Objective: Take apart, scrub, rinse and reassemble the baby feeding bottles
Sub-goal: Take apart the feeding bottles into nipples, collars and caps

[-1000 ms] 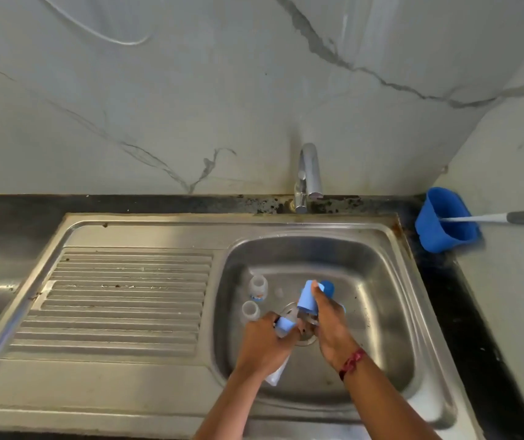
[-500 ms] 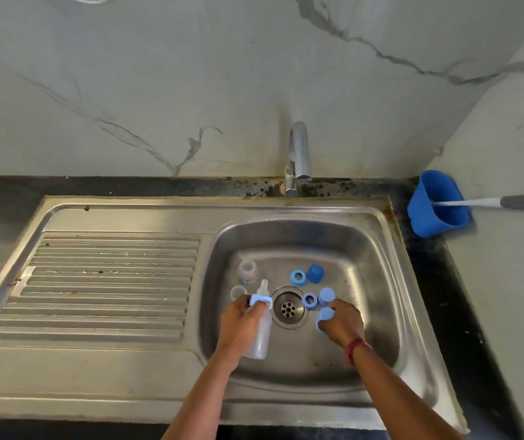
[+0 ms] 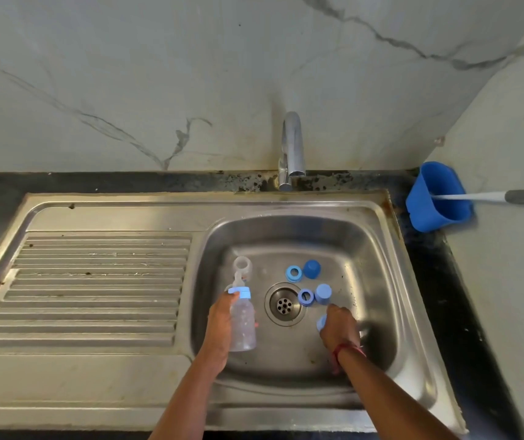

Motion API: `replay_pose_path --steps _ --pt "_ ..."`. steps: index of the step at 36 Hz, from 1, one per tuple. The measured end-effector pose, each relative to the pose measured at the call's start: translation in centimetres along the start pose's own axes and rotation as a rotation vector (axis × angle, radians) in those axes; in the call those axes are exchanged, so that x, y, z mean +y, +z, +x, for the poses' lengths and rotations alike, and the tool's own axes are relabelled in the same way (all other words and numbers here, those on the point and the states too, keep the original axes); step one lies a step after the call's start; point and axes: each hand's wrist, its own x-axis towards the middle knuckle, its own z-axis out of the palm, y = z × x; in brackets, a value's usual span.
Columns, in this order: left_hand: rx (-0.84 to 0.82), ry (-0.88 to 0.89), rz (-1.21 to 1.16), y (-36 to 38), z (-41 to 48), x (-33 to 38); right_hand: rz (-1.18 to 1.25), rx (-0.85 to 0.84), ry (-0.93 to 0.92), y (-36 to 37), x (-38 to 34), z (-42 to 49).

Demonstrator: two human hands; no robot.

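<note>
Gripping the feeding bottle [image 3: 242, 328] in my left hand [image 3: 221, 325] by the sink basin's [image 3: 378, 281] left wall, I am setting down its just-removed cap [image 3: 321, 322], pinched in my right hand [image 3: 340, 328], near the front edge, leaving the collar [image 3: 239, 293] to unscrew.

Basin [image 3: 378, 281], floor: ring 1 [image 3: 293, 274] and dark cap 1 [image 3: 312, 268] touching, behind the drain [image 3: 283, 303]. Ring 2 [image 3: 306, 297] and pale cap 2 [image 3: 323, 293] touching, just right of it. Clear bottle [image 3: 242, 267] at left rear. Left hand [image 3: 221, 331] holding feeding bottle [image 3: 242, 325] fills left front; right hand [image 3: 340, 328], holding cap 3 [image 3: 321, 322], fills right front. Bare steel lane between them over the drain. Tap [image 3: 292, 147] stands over rear rim. Drainboard [image 3: 95, 287]: bare ribs.
</note>
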Motion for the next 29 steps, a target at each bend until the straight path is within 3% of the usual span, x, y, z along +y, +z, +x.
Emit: replay_pose_path --steps 11,16,18,20,22,29 --pt "0.016 0.037 0.032 0.5 -0.4 -0.3 -0.112 0.010 0.070 -1.4 -1.2 -0.9" --pt "0.074 0.093 0.152 1.2 -0.6 -0.1 0.196 0.041 -0.093 -3.5 -3.9 -1.3" --pt "0.070 0.143 0.252 1.4 -0.8 -0.2 0.475 -0.083 -0.071 -4.2 -5.3 -1.5" --pt "0.037 0.184 0.370 1.3 -0.9 -0.5 0.725 -0.309 0.006 -5.2 -6.7 -1.9" --pt "-0.001 0.210 0.505 1.1 -1.1 -0.7 0.849 -0.480 0.051 -6.0 -7.5 -2.4" --pt "-0.062 0.306 0.745 0.7 -1.6 -0.7 0.875 -0.532 -0.029 -5.0 -7.3 -3.3"
